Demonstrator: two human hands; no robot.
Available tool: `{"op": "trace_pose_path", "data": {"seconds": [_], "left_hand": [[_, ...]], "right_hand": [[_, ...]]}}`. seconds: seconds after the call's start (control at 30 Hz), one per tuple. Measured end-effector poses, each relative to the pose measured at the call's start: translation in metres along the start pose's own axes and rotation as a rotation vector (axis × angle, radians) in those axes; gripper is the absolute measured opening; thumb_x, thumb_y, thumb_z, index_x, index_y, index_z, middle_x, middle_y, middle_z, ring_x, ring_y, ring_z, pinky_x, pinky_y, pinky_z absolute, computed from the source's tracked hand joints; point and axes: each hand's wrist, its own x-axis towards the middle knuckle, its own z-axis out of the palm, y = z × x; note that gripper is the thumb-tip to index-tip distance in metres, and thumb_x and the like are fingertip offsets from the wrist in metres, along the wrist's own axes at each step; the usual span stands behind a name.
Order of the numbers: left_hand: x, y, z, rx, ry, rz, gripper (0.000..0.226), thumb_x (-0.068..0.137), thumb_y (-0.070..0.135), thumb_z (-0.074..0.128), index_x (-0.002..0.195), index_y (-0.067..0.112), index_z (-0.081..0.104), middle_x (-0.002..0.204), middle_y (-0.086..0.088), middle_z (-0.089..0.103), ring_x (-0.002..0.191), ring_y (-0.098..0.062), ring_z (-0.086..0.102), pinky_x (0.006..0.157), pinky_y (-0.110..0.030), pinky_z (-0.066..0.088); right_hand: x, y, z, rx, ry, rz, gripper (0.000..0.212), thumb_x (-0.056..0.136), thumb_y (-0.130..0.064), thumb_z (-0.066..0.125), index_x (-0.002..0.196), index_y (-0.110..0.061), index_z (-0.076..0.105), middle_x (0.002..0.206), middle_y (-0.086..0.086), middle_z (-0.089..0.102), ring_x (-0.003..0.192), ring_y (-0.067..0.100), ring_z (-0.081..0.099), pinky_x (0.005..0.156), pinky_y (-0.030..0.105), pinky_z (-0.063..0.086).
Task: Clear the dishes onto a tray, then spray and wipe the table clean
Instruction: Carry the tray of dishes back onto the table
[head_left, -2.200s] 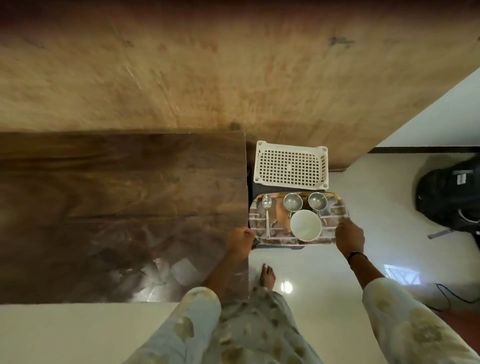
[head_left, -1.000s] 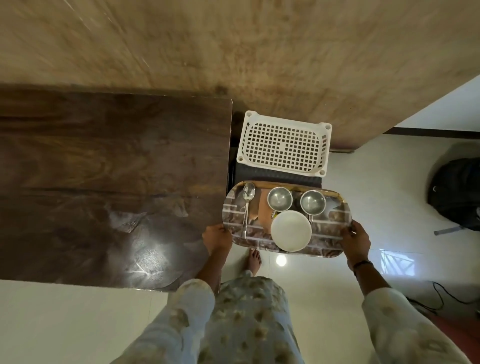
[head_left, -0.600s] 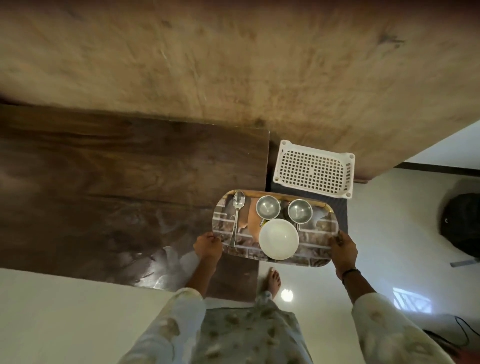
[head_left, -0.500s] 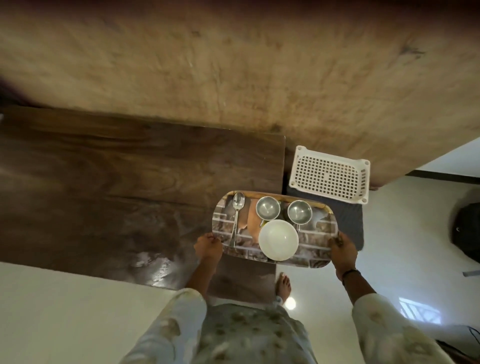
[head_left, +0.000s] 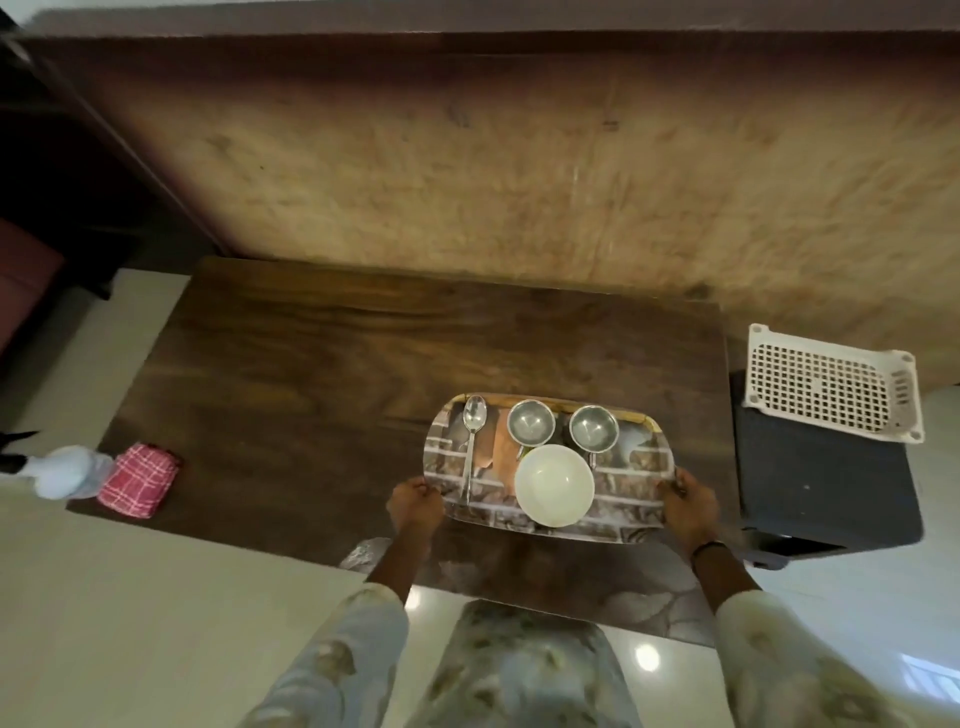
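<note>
Left hand (head_left: 414, 503) and right hand (head_left: 688, 503) each hold a closed grip on the tray (head_left: 631, 470) ends, over the counter (head_left: 311, 374). Tray carries spoon (head_left: 472, 439), two steel cups (head_left: 531, 421), white bowl (head_left: 554, 485).

dim warm light | lamp glare on floor (head_left: 648, 659) | soft blur | edges warped

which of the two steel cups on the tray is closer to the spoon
The left steel cup, which sits right beside the spoon. The other steel cup stands farther right on the tray, above the white bowl.
</note>
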Motion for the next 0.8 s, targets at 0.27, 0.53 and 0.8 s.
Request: {"op": "trace_pose_path", "data": {"seconds": [0.27,0.53,0.8], "left_hand": [[0.073,-0.032,-0.087,-0.018,0.062,0.01,0.023,0.085,0.008,0.059,0.104,0.007,0.072,0.11,-0.017,0.069,0.106,-0.033,0.063,0.092,-0.035,0.05],[0.146,-0.056,-0.156,-0.037,0.086,0.005,0.022,0.084,0.007,0.063,0.104,0.002,0.071,0.11,-0.02,0.069,0.108,-0.033,0.062,0.095,-0.036,0.049],[0.237,-0.073,-0.196,0.078,0.053,0.0,0.025,0.082,0.014,0.067,0.104,0.002,0.071,0.109,-0.021,0.069,0.106,-0.034,0.063,0.095,-0.042,0.051]], "right_hand": [[-0.043,-0.046,0.103,-0.004,-0.016,0.003,0.026,0.088,-0.003,0.06,0.113,-0.001,0.066,0.098,0.017,0.069,0.088,0.027,0.063,0.078,0.038,0.051],[-0.074,-0.084,0.192,0.043,-0.007,0.023,0.029,0.088,-0.003,0.06,0.117,-0.003,0.065,0.109,0.019,0.068,0.1,0.033,0.064,0.073,0.03,0.046],[-0.061,-0.093,0.282,0.068,-0.047,0.068,0.025,0.086,-0.005,0.063,0.11,-0.004,0.068,0.102,0.012,0.07,0.088,0.023,0.063,0.079,0.038,0.055]]}}
